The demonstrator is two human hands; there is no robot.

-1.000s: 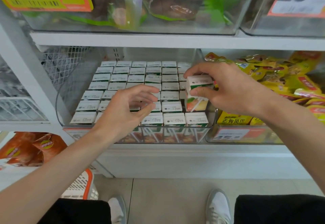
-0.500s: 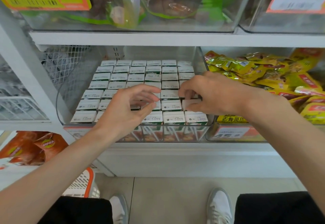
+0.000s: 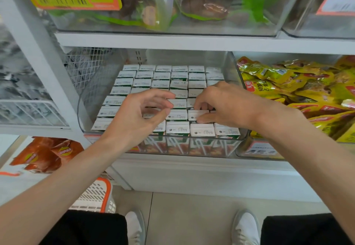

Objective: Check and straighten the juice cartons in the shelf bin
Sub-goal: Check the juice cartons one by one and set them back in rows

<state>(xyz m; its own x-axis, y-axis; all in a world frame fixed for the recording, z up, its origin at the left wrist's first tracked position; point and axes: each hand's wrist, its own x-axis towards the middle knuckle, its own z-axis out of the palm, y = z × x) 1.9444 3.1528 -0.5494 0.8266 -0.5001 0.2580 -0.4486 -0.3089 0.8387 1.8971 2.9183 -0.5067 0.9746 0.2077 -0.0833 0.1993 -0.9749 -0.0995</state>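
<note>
The right hand is the one at work: its fingers curl down over one carton in the second row from the front of the bin, fingertips on the far edge of its white top, thumb along the near edge, so the top is pinched between them; the carton stands directly under those fingers, upright like its neighbours, its top longer side to side than front to back; the hand hides its right end, so I cannot tell whether it is fully seated; the left hand hovers just left of that pinch, fingers loosely curled with a clear gap to the thumb, holding nothing; whether it touches the tops beneath I cannot tell; so the carton lies under the right fingers and a little to the right of the left ones, the right hand plainly nearer; I'd judge the next move is a straight press or small twist along the carton's upright axis to square it with its row; the cartons are packed edge to edge, so a skewed push could catch on a neighbour
</note>
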